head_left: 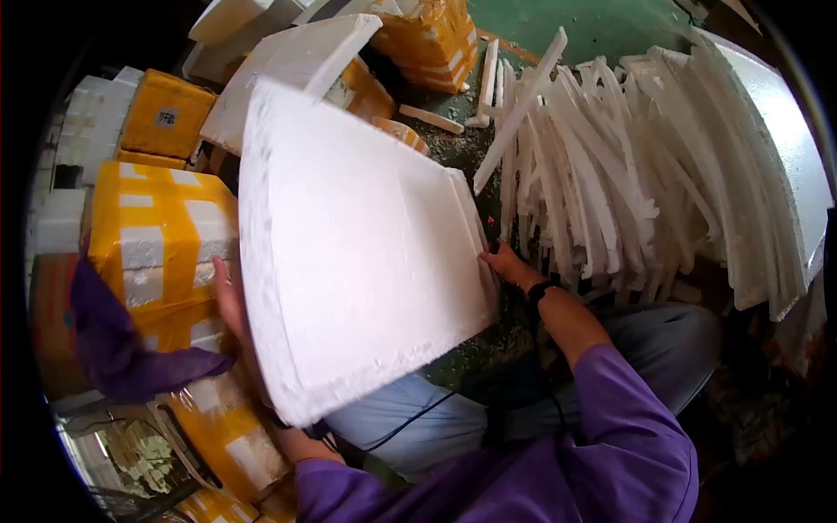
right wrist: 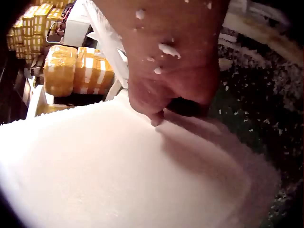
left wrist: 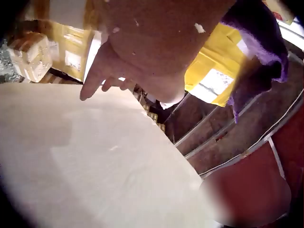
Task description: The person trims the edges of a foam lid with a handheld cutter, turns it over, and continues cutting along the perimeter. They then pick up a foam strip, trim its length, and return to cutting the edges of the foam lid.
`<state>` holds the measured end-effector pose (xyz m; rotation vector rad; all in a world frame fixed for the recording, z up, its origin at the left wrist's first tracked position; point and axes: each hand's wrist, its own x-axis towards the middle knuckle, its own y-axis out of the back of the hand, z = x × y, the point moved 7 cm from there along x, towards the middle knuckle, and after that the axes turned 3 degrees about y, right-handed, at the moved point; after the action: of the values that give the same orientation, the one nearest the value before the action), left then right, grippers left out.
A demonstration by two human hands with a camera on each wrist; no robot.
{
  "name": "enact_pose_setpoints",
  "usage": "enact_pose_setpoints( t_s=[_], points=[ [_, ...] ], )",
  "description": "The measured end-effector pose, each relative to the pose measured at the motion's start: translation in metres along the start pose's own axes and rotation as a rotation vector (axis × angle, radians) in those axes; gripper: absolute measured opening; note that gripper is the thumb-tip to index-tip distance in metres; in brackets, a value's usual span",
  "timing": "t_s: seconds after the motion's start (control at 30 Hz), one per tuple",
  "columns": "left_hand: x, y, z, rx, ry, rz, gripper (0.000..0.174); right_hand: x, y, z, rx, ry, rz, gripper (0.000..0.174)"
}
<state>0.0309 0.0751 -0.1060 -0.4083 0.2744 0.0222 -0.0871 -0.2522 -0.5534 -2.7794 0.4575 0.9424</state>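
Observation:
A large white foam lid (head_left: 375, 244) with a stepped border stands tilted between the two hands, over the person's lap. At its right edge the right hand (head_left: 514, 264) pinches the border, the thumb on the near face. The left hand (head_left: 230, 301) lies along the left edge, fingers pointing up and fairly straight, partly hidden behind the lid. In the left wrist view the left hand's fingers (left wrist: 95, 78) reach over the lid's edge. Foam crumbs cling to the right wrist (right wrist: 166, 50) in the right wrist view.
Many white foam strips and sheets (head_left: 575, 166) lean in a row at the right. Yellow-taped foam boxes (head_left: 166, 227) are stacked at the left, a purple cloth (head_left: 131, 349) hanging on them. Another white foam piece (head_left: 288, 70) and a taped box (head_left: 436, 48) stand behind.

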Motion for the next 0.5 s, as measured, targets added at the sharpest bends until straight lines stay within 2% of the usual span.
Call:
enact_pose_setpoints(
  t_s=[0.03, 0.13, 0.17, 0.23, 0.27, 0.37, 0.4, 0.5],
  points=[
    [0.002, -0.033, 0.008, 0.064, 0.031, -0.051, 0.058, 0.002, 0.004, 0.007, -0.053, 0.0, 0.027, 0.071],
    [0.015, -0.12, 0.014, 0.3, 0.102, -0.209, 0.061, 0.029, 0.003, 0.042, -0.058, 0.193, -0.089, 0.068],
    [0.025, -0.133, 0.012, 0.37, 0.113, -0.267, 0.063, 0.032, 0.005, 0.048, -0.133, 0.175, -0.06, 0.066],
    [0.048, -0.119, -0.005, 0.52, 0.06, -0.424, 0.079, 0.033, 0.001, 0.054, -0.287, 0.131, -0.01, 0.063],
    [0.054, -0.112, -0.013, 0.592, 0.034, -0.499, 0.089, 0.029, 0.004, 0.058, -0.427, 0.04, 0.059, 0.054],
    [0.018, -0.14, -0.019, 0.508, 0.067, -0.301, 0.103, 0.023, 0.004, 0.041, -0.577, 0.123, 0.158, 0.046],
    [0.01, -0.147, -0.02, 0.536, 0.062, -0.304, 0.098, 0.027, 0.004, 0.032, -0.682, 0.261, 0.267, 0.044],
    [0.006, -0.15, -0.029, 0.6, -0.046, -0.365, 0.095, 0.061, -0.004, 0.023, -0.581, 0.218, 0.201, 0.046]
  ],
)
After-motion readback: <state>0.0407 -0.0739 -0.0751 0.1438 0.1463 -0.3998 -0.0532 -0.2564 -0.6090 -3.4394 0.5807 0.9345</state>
